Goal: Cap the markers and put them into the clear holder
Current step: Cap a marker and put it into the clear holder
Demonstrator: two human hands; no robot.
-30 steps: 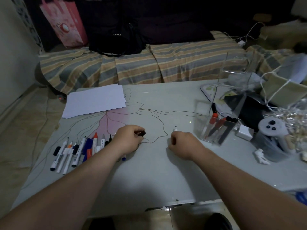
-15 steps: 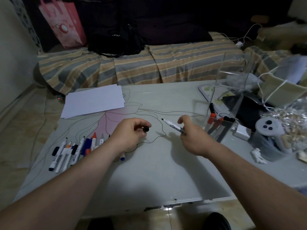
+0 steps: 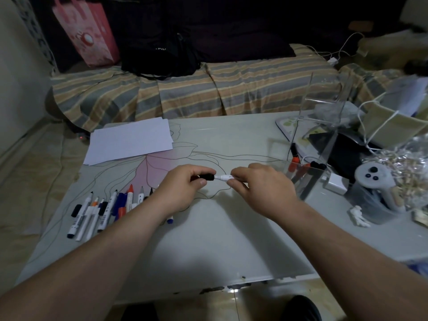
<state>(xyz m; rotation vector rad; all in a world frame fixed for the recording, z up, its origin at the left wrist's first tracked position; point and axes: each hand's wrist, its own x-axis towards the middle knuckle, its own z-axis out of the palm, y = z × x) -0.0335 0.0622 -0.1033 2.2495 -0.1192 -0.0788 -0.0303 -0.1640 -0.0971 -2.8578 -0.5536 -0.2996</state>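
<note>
The cap (image 3: pixel 206 177) is black, the marker (image 3: pixel 221 177) barrel white. The sofa cover (image 3: pixel 196 93) carries tan, grey and orange stripes. The gift bag (image 3: pixel 86 31) is pink. The table (image 3: pixel 208 239) is pale grey with a pink petal outlined in black.

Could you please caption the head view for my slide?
Left hand presses a black cap onto the white marker held by right hand.

Black cap (image 3: pixel 206 177) and white marker (image 3: pixel 222 177) now end to end.
</note>
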